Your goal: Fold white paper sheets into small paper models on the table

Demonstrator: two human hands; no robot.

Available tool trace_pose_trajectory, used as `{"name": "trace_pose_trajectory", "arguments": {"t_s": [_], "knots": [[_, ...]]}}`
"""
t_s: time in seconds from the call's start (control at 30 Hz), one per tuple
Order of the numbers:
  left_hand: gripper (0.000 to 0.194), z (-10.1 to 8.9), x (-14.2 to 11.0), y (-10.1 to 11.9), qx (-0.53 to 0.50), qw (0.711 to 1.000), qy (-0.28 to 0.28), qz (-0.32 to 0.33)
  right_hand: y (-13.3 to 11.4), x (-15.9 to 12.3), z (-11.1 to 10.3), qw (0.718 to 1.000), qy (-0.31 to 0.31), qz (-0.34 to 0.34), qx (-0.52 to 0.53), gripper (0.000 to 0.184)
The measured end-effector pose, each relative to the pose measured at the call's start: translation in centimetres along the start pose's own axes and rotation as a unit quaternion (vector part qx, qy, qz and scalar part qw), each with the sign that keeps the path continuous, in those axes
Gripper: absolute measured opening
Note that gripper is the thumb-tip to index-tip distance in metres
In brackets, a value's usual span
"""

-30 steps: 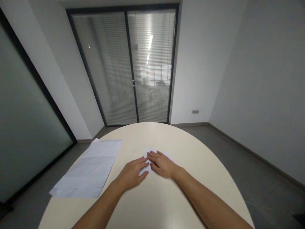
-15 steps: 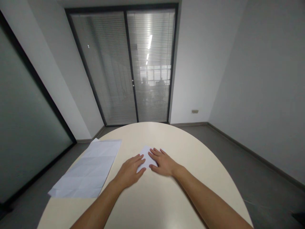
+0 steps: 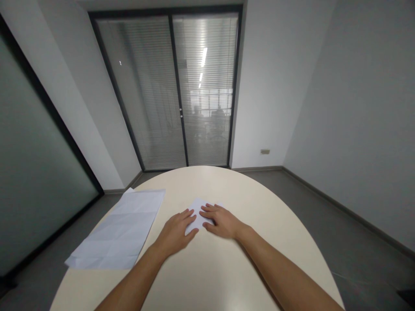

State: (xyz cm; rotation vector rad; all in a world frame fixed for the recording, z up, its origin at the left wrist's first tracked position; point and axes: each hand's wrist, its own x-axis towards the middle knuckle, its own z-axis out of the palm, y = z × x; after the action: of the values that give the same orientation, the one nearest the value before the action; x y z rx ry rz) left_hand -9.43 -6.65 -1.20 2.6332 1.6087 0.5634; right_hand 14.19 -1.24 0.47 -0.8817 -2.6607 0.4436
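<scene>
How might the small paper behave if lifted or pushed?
The small paper looks thin, so it's probably light and bendy. Lying flat, it may be hard to pinch up. The table looks smooth, so a light push might slide it.

The light is dim and grey; bright strips (image 3: pixel 204 57) glare behind the blinds (image 3: pixel 205 131). A pale sheen marks the worktop (image 3: pixel 207 276), shadow edges the right forearm (image 3: pixel 279 268), and wide-angle distortion slants the walls (image 3: pixel 359 112).
</scene>
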Motion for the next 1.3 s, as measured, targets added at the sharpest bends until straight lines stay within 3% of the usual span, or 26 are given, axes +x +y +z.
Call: {"name": "trace_pose_trajectory", "arguments": {"t_s": [0.17,0.63,0.8,1.03,1.3], "knots": [[0.041,0.0,0.2,-0.1,-0.014,1.000,-0.009,-0.021,0.2,-0.1,0.0,1.000,-0.018,-0.002,0.000,0.061],[0.030,0.3,0.3,0.1,-0.012,0.999,0.041,-0.030,0.2,-0.1,-0.2,1.000,0.009,-0.020,0.019,0.047],[0.024,-0.6,0.1,0.6,-0.034,0.998,0.057,-0.010,0.0,-0.2,-0.5,0.999,0.015,-0.021,0.021,0.045],[0.023,-1.4,0.2,1.3,-0.036,0.998,0.036,-0.022,-0.2,-0.1,-0.4,0.999,0.031,-0.020,0.019,0.041],[0.032,-1.1,0.5,1.0,0.000,0.997,0.027,-0.077,0.4,0.2,0.0,0.996,0.066,0.059,-0.027,0.036]]}}
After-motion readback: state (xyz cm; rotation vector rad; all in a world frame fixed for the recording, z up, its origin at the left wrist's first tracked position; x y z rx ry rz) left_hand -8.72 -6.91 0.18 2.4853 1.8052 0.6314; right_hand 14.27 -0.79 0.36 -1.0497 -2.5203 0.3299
